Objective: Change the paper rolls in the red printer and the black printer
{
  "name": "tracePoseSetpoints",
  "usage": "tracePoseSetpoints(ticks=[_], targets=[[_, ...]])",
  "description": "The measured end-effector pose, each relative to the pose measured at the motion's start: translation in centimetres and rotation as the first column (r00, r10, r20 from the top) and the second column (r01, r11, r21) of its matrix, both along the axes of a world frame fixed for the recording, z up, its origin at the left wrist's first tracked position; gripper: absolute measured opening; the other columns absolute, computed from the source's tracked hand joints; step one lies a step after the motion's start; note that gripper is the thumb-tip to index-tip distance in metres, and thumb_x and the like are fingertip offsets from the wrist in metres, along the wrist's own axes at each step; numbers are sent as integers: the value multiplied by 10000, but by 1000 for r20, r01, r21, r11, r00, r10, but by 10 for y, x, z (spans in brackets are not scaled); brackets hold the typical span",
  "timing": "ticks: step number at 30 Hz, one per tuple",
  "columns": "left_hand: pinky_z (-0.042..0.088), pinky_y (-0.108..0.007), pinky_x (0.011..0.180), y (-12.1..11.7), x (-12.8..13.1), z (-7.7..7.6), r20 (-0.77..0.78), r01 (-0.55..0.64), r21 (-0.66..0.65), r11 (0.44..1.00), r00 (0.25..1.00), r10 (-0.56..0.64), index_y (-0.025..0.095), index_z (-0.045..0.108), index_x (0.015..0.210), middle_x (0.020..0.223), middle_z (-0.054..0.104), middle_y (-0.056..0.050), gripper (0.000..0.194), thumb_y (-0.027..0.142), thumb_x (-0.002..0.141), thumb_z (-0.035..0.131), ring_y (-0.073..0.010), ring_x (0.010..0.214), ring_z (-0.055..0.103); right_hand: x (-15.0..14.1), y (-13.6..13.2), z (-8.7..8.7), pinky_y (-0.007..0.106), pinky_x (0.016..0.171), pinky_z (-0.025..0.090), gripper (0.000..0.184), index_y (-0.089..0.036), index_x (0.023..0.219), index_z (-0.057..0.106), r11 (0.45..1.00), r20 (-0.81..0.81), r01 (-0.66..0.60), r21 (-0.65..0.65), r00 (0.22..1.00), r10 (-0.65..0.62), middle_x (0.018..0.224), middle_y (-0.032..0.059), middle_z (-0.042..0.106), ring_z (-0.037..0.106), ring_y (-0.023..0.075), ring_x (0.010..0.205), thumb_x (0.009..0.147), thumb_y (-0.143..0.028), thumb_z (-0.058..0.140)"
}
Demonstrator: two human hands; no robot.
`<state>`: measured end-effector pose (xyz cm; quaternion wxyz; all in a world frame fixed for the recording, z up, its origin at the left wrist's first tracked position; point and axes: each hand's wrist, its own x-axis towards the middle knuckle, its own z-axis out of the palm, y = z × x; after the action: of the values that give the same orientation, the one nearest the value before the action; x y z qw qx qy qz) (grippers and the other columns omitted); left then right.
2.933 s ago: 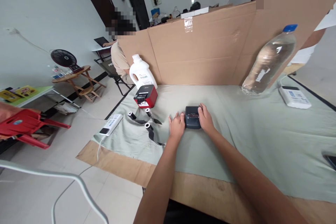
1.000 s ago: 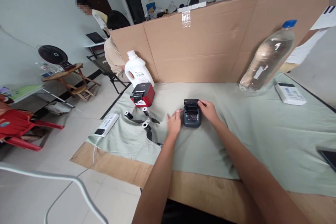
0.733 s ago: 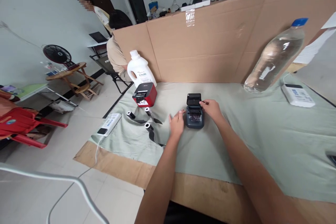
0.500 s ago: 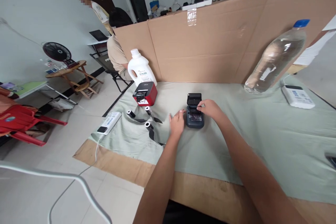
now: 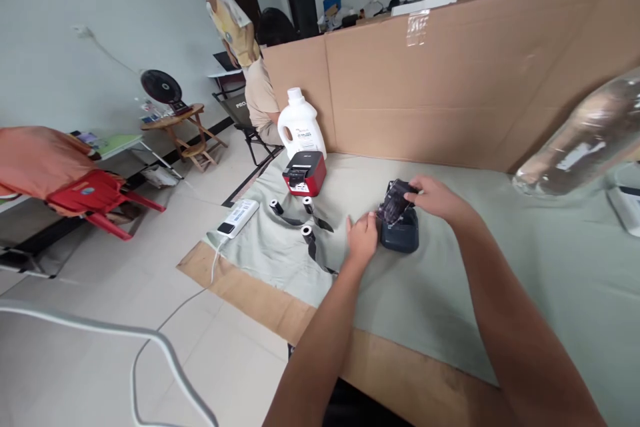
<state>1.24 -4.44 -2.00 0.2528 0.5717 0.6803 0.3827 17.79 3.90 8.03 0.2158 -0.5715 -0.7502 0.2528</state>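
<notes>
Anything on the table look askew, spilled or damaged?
Three small rolls, beyond the left hand, have dark strips trailing loose over the rumpled cloth, which looks untidy. The dark piece in the right hand looks crinkled; damage I can't confirm. No spill shows.

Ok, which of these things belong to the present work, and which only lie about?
Part of the work:
small dark printer
dark shiny piece in the right hand
three dark rolls, perhaps

Seemingly just lying about:
red-and-black printer
white jug
power strip
clear bottle
</notes>
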Motion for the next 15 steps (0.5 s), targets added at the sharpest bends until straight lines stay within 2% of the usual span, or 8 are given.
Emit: tracePoseSetpoints(ticks=[3, 5, 7, 10, 12, 15], targets=[[77, -504, 1318, 0, 1, 2, 31, -5, 12, 1000, 1000, 5, 315, 740, 1159, 1285, 733, 19, 551, 387, 1080, 199, -165, 1273, 631, -26, -2, 20, 264, 613, 467, 205, -193, 1071, 612, 998, -369, -58, 33, 927, 66, 801, 19, 654, 586, 153, 632, 904, -303, 567], [71, -504, 1319, 0, 1, 2, 46, -3, 16, 1000, 999, 3, 329, 742, 1149, 1323, 712, 38, 550, 385, 1080, 199, -161, 1299, 613, -54, 0, 25, 255, 585, 442, 221, -201, 1079, 601, 993, -448, -58, 103, 888, 99, 799, 12, 658, 565, 145, 611, 898, -325, 572], [71, -501, 1320, 1, 1, 2, 43, -8, 7, 1000, 999, 8, 333, 743, 1144, 1331, 707, 43, 546, 382, 1079, 203, -163, 1306, 608, -84, 5, 24, 262, 612, 439, 206, -198, 1055, 613, 984, -363, -65, 165, 924, 122, 811, 24, 673, 587, 163, 660, 880, -305, 594], [92, -486, 1321, 2, 1, 1, 14, -21, -12, 1000, 1000, 21, 310, 743, 1140, 1284, 733, 18, 534, 369, 1076, 217, -172, 1273, 630, -128, 13, 14, 281, 660, 439, 195, -177, 1048, 642, 974, -59, -139, 177, 987, 151, 855, 73, 703, 632, 210, 758, 872, -253, 608], [118, -470, 1320, 2, 0, 1, -26, -23, -35, 999, 999, 22, 269, 747, 1125, 1233, 754, -23, 521, 341, 1069, 234, -186, 1234, 652, -151, 16, 5, 288, 679, 444, 222, -156, 1094, 646, 971, 125, -196, 139, 976, 179, 950, 126, 724, 660, 237, 828, 898, -239, 583], [139, -467, 1317, 3, -2, -1, -78, -4, -74, 997, 997, -2, 235, 746, 1137, 1207, 759, -66, 463, 268, 1043, 294, -215, 1225, 657, -177, 20, -11, 282, 718, 461, 289, -141, 1197, 638, 970, 310, -239, 32, 926, 218, 1113, 177, 719, 685, 257, 966, 937, -225, 541]])
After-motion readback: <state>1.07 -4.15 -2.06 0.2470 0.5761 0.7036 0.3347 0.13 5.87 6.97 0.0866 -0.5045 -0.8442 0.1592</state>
